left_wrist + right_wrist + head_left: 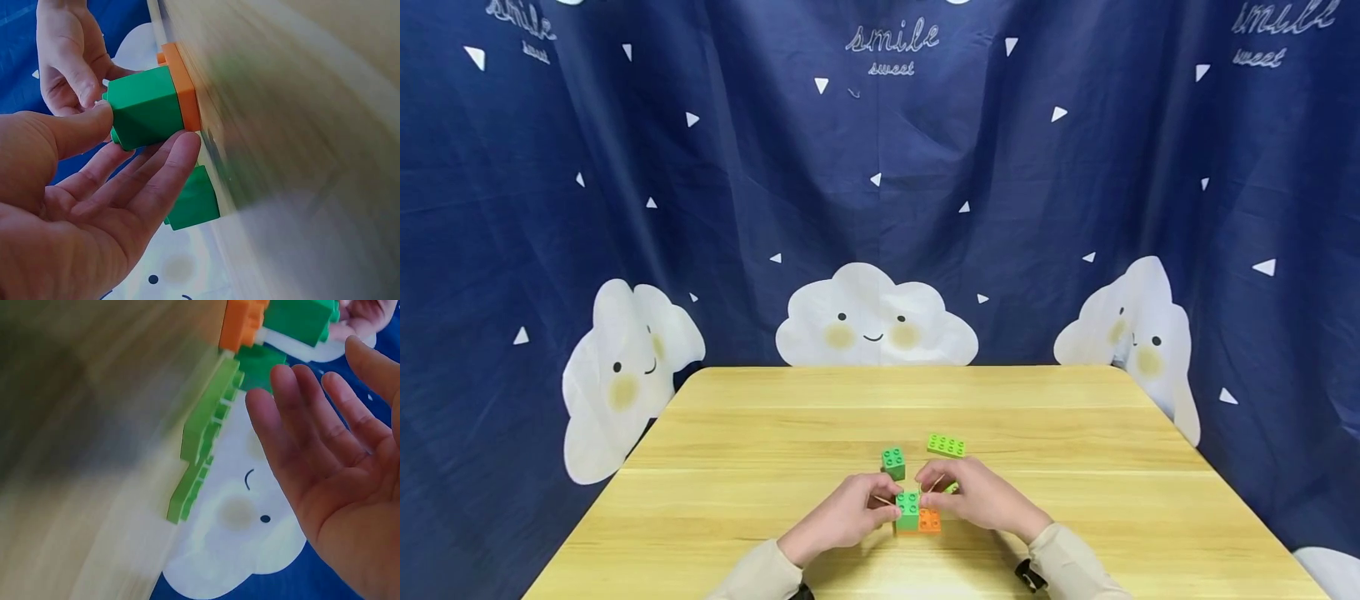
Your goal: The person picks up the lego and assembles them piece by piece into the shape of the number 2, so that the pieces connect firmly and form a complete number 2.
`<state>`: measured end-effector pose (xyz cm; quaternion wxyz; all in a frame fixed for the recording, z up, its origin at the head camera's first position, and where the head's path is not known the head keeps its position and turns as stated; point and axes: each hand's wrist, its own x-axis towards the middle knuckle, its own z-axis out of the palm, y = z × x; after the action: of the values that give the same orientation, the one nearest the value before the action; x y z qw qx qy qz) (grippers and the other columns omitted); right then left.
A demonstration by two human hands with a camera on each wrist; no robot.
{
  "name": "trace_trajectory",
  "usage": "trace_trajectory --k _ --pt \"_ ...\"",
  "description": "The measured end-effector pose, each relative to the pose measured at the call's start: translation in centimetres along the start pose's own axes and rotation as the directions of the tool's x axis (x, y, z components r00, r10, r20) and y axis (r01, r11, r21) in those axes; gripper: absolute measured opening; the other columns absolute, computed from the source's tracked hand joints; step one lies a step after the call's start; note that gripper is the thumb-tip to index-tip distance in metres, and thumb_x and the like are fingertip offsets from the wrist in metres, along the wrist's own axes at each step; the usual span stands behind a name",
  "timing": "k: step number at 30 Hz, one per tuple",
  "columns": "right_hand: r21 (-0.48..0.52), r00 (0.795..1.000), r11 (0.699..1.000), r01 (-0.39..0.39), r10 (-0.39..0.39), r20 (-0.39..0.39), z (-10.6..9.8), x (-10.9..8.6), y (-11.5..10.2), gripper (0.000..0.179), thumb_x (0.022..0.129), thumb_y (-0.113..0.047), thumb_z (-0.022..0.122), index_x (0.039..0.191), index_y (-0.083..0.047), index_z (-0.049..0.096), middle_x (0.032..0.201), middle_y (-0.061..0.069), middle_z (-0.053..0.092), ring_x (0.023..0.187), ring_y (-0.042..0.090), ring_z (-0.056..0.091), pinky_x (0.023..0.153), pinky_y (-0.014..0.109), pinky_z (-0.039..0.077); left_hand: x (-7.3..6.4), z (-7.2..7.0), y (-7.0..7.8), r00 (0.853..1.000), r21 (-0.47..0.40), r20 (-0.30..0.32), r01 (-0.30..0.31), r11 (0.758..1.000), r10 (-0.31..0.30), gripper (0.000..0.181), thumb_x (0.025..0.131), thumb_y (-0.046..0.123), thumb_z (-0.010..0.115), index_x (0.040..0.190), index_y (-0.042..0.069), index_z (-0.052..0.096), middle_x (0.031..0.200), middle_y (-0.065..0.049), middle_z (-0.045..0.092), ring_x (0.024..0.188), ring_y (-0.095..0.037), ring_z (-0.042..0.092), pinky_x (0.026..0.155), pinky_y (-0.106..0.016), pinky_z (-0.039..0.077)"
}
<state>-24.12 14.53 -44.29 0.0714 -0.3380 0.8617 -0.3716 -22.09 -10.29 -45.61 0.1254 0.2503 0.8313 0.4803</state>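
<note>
I see my left hand (842, 518) pinching the green block (907, 510) stacked on the orange plate (929, 522); my right hand (981, 500), at its 3 o'clock, hovers with fingers straight. It looks light, rigid and slick, so I'd grip the flat side walls.

Head view: from above the near edge of the pale wooden table (775, 467), facing forward and down toward the far blue cloud-print curtain (700, 208); takes in the whole tabletop.
Left wrist view: very close, from the left, rolled sideways.
Right wrist view: very close, from the right, also rolled.
Shared: the dark green square brick (907, 508) (150, 112) (300, 319) on the flat orange brick (929, 522) (184, 87) (240, 325).
</note>
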Motion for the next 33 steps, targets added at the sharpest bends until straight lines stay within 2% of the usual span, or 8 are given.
trace_trajectory --k 4,12,19,23,33 --pt "-0.012 1.0 1.0 0.008 -0.008 -0.024 -0.7 0.1 0.4 0.022 0.099 -0.025 0.069 0.115 -0.01 0.07 0.107 0.002 0.073 0.093 0.009 0.068 0.083 0.029 0.058 0.0 0.1 0.1 1.0 0.01 -0.006 0.009 1.0 -0.009 0.017 0.095 0.007 0.072 0.111 0.003 0.069 0.108 -0.007 0.073 0.093 -0.015 0.071 0.08 -0.024 0.059" --pt "-0.071 0.998 0.997 -0.005 0.0 -0.07 -1.8 0.7 2.1 0.023 0.098 -0.021 0.071 0.117 -0.009 0.07 0.101 -0.002 0.073 0.09 0.011 0.068 0.078 0.026 0.057 -0.1 0.0 0.4 1.0 0.016 -0.001 0.007 1.0 -0.007 0.019 0.095 0.008 0.072 0.114 0.002 0.069 0.111 -0.009 0.073 0.095 -0.016 0.071 0.081 -0.024 0.059" --pt "-0.069 0.998 0.996 -0.048 0.045 -0.05 -2.2 1.0 3.1 0.028 0.093 -0.017 0.077 0.115 -0.002 0.07 0.106 0.01 0.072 0.085 0.013 0.065 0.07 0.024 0.055 -0.1 0.0 0.1 1.0 0.012 -0.004 0.017 1.0 -0.017 0.02 0.096 0.009 0.072 0.114 0.003 0.069 0.11 -0.007 0.073 0.094 -0.015 0.07 0.081 -0.025 0.059" --pt "-0.09 0.996 0.992 -0.088 0.086 -0.03 -2.1 0.8 3.5 0.032 0.089 -0.019 0.081 0.115 -0.002 0.071 0.105 0.007 0.069 0.086 0.016 0.064 0.071 0.025 0.055 -0.1 0.0 0.0 1.0 0.001 0.0 0.029 1.0 -0.029 0.02 0.096 0.01 0.072 0.115 0.005 0.07 0.109 -0.006 0.073 0.093 -0.015 0.069 0.079 -0.026 0.059" --pt "-0.172 0.997 0.982 -0.077 0.072 -0.034 -1.9 0.7 4.0 0.039 0.082 -0.013 0.085 0.116 0.0 0.071 0.101 0.006 0.064 0.08 0.016 0.057 0.068 0.025 0.049 0.0 0.0 -0.1 1.0 -0.014 -0.005 0.028 1.0 -0.028 0.02 0.096 0.01 0.072 0.115 0.005 0.07 0.109 -0.006 0.073 0.092 -0.014 0.069 0.078 -0.026 0.059"
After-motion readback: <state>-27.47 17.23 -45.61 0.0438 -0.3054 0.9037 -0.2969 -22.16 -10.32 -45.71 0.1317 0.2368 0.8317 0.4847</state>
